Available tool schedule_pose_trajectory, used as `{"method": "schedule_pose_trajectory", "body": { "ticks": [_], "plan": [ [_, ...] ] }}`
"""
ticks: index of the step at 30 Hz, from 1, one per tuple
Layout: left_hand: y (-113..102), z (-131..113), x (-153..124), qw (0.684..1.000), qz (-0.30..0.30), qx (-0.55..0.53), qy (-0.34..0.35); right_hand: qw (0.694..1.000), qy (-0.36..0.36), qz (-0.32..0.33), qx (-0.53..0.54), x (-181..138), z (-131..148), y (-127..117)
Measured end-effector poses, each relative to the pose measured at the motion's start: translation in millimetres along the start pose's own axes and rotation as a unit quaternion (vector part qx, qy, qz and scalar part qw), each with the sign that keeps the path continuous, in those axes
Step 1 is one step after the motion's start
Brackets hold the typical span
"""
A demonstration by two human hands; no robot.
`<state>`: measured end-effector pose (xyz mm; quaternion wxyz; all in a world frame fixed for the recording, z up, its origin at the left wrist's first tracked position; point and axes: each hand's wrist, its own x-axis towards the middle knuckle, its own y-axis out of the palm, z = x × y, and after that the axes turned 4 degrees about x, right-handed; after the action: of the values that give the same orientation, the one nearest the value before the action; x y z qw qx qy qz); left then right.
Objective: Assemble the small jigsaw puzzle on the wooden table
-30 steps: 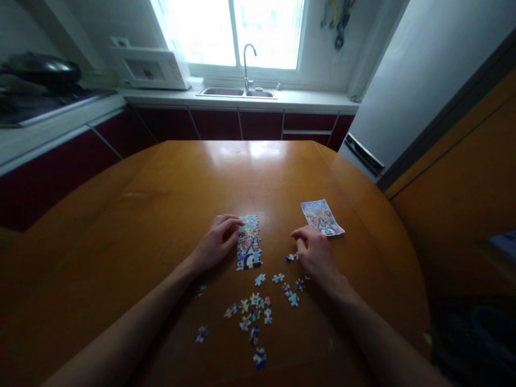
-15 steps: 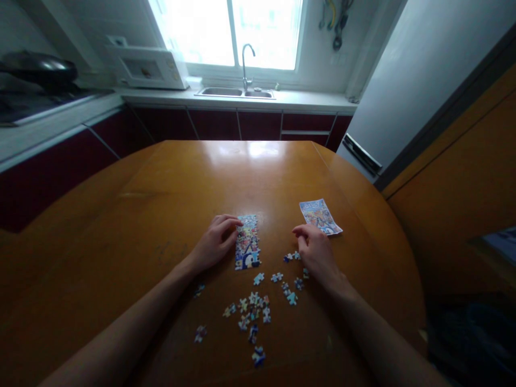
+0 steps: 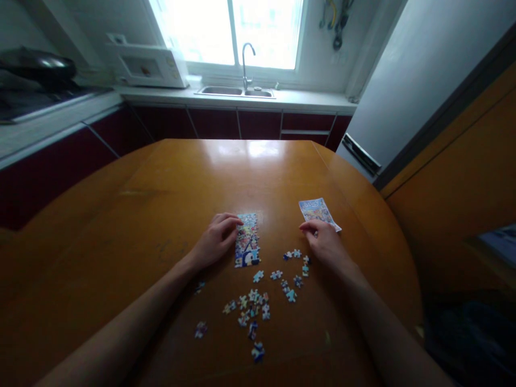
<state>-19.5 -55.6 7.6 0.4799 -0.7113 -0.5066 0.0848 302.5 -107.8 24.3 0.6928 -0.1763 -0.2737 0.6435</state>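
Left hand (image 3: 216,238) at puzzle (image 3: 247,243) edge, right hand (image 3: 325,243) by leaflet (image 3: 316,208).

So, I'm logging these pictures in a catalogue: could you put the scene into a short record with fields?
Left hand: at the left edge of the part-built puzzle, fingertips over it
Right hand: overlapping the near edge of the printed sheet; whether it holds a piece is unclear
Loose pieces: scattered on the near side of the puzzle and to its right
Surface: wooden table
Background: sink and tap below a window; microwave left, fridge right
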Motion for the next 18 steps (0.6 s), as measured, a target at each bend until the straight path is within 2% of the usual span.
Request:
{"method": "schedule_pose_trajectory", "body": {
  "ticks": [9, 14, 18],
  "plan": [
    [1, 3, 0, 1.0, 0.005, -0.001, 0.002, 0.983, 0.026, 0.168, -0.07, -7, 11, -10],
    [1, 2, 0, 1.0, 0.009, -0.003, 0.005, 0.975, 0.03, 0.205, -0.087, -10, 12, -10],
    [0, 1, 0, 1.0, 0.008, 0.0, 0.006, 0.974, 0.021, 0.196, -0.11, -14, 13, -9]
  ]
}}
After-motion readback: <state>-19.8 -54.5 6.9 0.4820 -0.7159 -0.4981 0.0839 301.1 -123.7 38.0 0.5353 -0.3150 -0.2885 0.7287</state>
